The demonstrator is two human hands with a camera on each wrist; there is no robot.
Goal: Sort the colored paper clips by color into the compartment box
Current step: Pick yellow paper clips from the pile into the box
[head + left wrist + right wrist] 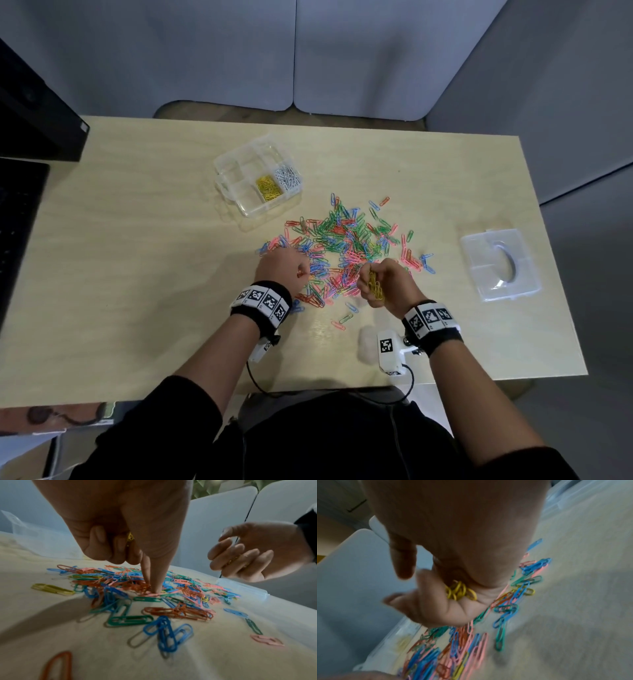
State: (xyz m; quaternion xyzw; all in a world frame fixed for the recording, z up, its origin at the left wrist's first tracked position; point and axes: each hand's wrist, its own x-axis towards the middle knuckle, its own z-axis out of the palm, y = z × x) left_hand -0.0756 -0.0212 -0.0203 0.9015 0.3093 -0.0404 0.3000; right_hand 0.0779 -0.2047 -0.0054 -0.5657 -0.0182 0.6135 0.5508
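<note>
In the clear plastic compartment box (239,163) we have only yellow and white clips; the mixed pile of coloured paper clips (346,240) lies beside it on the bench (137,274). Our right hand (387,284) clutches a bunch of yellow clips (375,287); our left hand (282,267) has its fingers curled round some, forefinger probing the pile.

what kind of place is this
Probably an office desk or cubicle: a light wood desk, grey partition panels behind it, and what looks like a dark keyboard at its left edge.

the right hand (453,555) cups yellow clips (460,592) above the mixed clip pile (453,649) on the table (573,601).
</note>
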